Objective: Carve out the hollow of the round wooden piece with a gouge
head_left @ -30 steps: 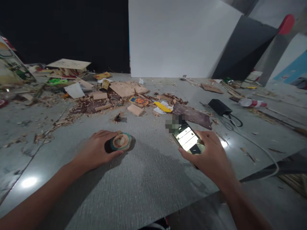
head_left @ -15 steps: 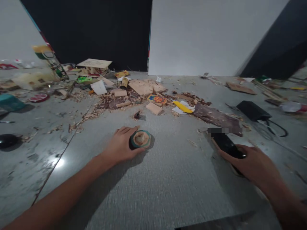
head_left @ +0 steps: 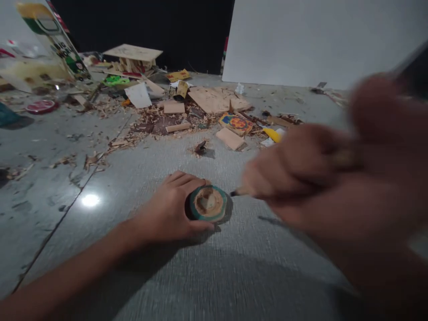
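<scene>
My left hand (head_left: 174, 205) curls around a small round-to-many-sided wooden piece (head_left: 218, 217) with teal sides, resting on the grey floor. Its top has a rough, carved-out hollow, and my thumb and fingers press its sides. On the right, close to the camera and blurred, my right hand (head_left: 301, 174) is closed in a fist. A thin wooden stick with a dark tip, like a pencil (head_left: 241, 191), pokes out of it and points at the wooden piece, a short gap away. Most of the stick is hidden in my fingers.
Wood shavings (head_left: 150, 118), a flat board (head_left: 214, 99), a small wooden block (head_left: 230, 138) and a colourful card (head_left: 236, 123) lie ahead. A dark chip (head_left: 199, 147) sits nearer. At the far left are a printed bag (head_left: 63, 49) and a red lid (head_left: 40, 106).
My right hand has left the dark, phone-like object at the right and come in toward the wooden piece with the pencil-like stick in it. My left hand keeps its grip. The view has shifted.
</scene>
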Motion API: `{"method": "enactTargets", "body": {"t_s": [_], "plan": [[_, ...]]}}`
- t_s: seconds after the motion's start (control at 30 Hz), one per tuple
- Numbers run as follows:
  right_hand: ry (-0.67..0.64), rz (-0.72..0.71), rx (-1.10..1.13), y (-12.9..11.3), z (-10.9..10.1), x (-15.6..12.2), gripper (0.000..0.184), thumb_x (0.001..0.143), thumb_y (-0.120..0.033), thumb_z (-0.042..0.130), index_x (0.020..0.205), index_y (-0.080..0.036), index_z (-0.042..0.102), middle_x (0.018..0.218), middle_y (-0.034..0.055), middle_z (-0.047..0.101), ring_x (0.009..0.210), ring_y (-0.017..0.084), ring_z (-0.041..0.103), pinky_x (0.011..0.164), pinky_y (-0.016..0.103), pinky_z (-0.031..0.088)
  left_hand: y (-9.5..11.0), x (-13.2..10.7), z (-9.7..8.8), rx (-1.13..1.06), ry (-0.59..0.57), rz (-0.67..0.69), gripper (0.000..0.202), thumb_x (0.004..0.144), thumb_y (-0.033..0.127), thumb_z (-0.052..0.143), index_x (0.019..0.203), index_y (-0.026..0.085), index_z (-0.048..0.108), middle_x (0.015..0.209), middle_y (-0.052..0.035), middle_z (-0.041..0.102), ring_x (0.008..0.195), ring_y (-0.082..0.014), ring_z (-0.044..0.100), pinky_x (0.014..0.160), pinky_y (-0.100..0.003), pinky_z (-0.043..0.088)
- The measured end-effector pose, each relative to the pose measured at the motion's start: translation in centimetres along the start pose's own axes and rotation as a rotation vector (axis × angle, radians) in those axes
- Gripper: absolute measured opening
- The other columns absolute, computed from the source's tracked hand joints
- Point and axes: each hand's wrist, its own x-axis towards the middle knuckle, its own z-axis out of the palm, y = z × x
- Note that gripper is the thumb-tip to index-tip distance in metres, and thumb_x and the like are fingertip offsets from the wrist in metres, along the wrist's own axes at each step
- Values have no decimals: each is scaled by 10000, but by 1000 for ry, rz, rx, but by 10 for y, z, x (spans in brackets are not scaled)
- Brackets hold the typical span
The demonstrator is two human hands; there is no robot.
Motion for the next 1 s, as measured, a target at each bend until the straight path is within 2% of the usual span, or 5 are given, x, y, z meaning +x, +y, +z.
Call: {"method": "enactTargets", "body": {"t_s": [0.07, 0.23, 0.53, 0.7, 1.0], "plan": [[-223, -29, 270, 7, 21, 32, 620, 981, -457, 348, 454, -191, 162, 405, -36, 117, 364, 85, 165, 378, 254, 216, 0, -1, 0, -9, 2, -14, 666, 650, 646, 809, 1122, 214, 626, 1072, -78, 698, 1019, -298, 602, 928, -475, 469], [-392, 32, 424, 35, 28, 54, 633, 936, -450, 512, 469, -194, 170, 396, -51, 122, 352, 79, 149, 368, 269, 190, -1, -1, -1, -33, -27, -23, 656, 651, 665, 801, 1085, 201, 638, 1053, -56, 690, 1020, -277, 583, 920, -446, 448], [-177, 168, 298, 38, 22, 41, 600, 868, -478, 596, 439, -201, 282, 421, -35, 218, 393, 94, 219, 395, 290, 218, -5, -1, 1, 14, -11, -13, 723, 642, 658, 812, 1180, 217, 615, 1096, -40, 663, 1021, -244, 574, 933, -411, 440], [-139, 112, 139, 39, 25, 33, 542, 935, -511, 532, 514, -224, 347, 452, -9, 404, 465, 157, 407, 510, 339, 389, -5, 0, 1, 18, -8, -35, 718, 646, 687, 785, 1164, 208, 648, 1072, -59, 672, 1019, -268, 589, 937, -443, 452], [-212, 37, 189, 45, 25, 32, 638, 895, -500, 622, 477, -183, 259, 407, -51, 209, 367, 85, 223, 403, 325, 178, -6, -2, 2, -6, 34, -16, 730, 640, 630, 810, 1177, 160, 661, 1107, -108, 682, 1051, -316, 590, 939, -485, 486]]}}
